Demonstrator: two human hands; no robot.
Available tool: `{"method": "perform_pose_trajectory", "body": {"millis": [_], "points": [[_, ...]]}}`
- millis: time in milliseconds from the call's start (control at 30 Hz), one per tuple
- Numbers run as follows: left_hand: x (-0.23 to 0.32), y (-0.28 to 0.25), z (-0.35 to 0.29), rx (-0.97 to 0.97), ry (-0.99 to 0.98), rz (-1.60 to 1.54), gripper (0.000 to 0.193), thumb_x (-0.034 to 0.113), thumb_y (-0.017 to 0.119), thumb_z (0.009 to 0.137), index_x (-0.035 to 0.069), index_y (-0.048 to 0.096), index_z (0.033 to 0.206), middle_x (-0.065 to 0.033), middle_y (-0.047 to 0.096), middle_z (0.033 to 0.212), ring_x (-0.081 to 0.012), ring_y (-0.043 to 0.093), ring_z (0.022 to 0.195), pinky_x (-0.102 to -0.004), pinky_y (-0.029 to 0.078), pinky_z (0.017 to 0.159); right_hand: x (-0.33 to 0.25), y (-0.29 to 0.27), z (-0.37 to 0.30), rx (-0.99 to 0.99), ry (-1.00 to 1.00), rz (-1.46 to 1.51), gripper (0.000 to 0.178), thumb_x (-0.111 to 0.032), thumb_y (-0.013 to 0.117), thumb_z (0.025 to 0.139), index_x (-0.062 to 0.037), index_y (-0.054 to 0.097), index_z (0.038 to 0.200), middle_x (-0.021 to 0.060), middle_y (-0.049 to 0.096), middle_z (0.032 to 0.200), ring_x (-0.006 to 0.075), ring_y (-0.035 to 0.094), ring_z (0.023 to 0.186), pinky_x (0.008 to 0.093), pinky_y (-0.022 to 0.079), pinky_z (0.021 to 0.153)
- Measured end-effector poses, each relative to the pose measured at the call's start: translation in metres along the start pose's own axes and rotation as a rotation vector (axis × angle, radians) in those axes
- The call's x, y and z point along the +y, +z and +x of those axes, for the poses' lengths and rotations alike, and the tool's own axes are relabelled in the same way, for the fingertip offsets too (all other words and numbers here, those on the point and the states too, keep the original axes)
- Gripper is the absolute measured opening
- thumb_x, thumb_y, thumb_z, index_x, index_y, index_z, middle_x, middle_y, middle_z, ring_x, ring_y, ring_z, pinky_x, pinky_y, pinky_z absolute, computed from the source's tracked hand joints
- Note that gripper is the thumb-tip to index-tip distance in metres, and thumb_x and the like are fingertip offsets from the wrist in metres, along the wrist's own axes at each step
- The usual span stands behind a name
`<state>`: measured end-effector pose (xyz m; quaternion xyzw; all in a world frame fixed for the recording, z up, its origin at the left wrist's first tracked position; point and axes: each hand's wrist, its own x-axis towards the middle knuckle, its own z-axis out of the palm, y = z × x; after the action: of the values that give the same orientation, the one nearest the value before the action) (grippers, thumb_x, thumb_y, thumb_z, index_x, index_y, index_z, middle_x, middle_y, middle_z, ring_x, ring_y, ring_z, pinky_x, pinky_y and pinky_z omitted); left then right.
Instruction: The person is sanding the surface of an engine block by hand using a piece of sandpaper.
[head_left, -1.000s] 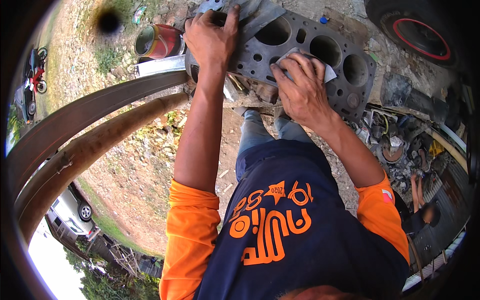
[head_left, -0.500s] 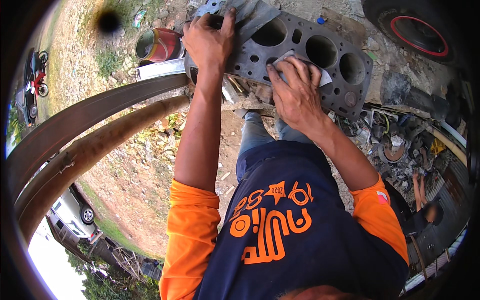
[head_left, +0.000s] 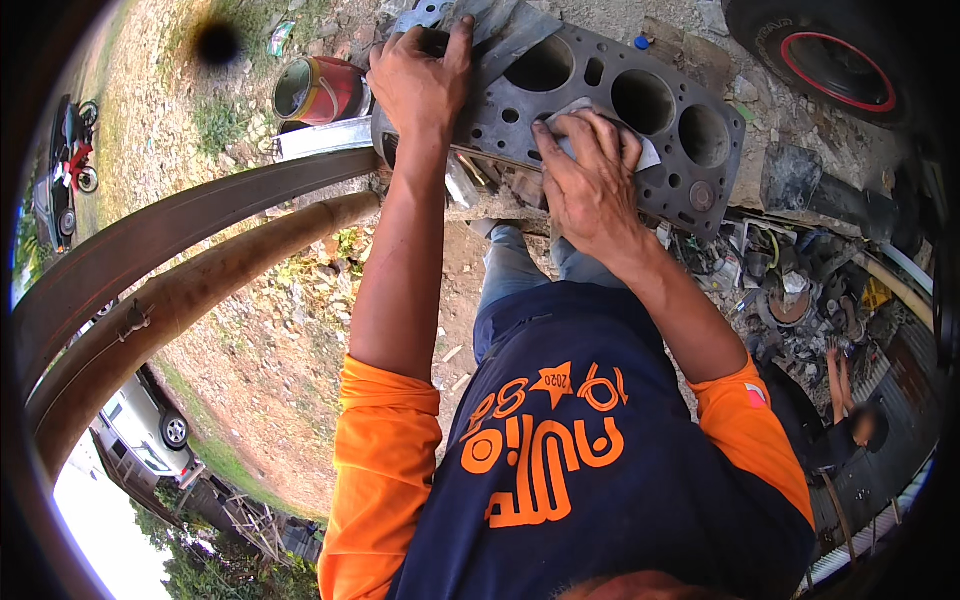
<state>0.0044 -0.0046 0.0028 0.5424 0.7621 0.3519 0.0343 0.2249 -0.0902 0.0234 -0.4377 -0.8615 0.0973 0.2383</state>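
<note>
A grey metal engine block with large round cylinder bores and smaller holes lies in front of me, its flat face upward. My left hand grips its left end, fingers bent and thumb extended beside a dark grey flexible sheet. That sheet lies across part of the block and one bore. My right hand presses a piece of grey abrasive paper flat on the block's near side, below the middle bore. The fingers are bent over the paper and hide most of it.
A red bucket stands left of the block. Two curved-looking beams run along the left. A tyre with a red-edged rim lies at the far right. Scattered metal parts and another person are at the right.
My right hand and forearm have shifted very slightly left with the abrasive paper. My left hand keeps its place on the block.
</note>
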Motion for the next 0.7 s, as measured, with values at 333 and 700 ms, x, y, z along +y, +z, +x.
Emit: {"method": "perform_pose_trajectory", "body": {"millis": [333, 700], "points": [[-0.003, 0.003, 0.002, -0.005, -0.021, 0.003, 0.061, 0.061, 0.075, 0.086, 0.001, 0.081, 0.094, -0.0229, 0.076, 0.092, -0.0416, 0.068, 0.099, -0.048, 0.053, 0.093, 0.005, 0.015, 0.003, 0.153, 0.081, 0.019, 0.034, -0.007, 0.071, 0.085, -0.0031, 0.074, 0.119, 0.0121, 0.063, 0.116, 0.0333, 0.057, 0.119, 0.0506, 0.039, 0.103], [-0.002, 0.004, 0.0, 0.039, 0.024, 0.032, 0.059, 0.06, 0.076, 0.086, 0.002, 0.082, 0.093, -0.0211, 0.077, 0.093, -0.0411, 0.069, 0.1, -0.0483, 0.053, 0.093, 0.007, 0.013, 0.008, 0.136, 0.037, 0.09, 0.033, 0.0, 0.074, 0.081, 0.0004, 0.073, 0.114, 0.0148, 0.063, 0.111, 0.0351, 0.059, 0.113, 0.0482, 0.048, 0.099]]}}
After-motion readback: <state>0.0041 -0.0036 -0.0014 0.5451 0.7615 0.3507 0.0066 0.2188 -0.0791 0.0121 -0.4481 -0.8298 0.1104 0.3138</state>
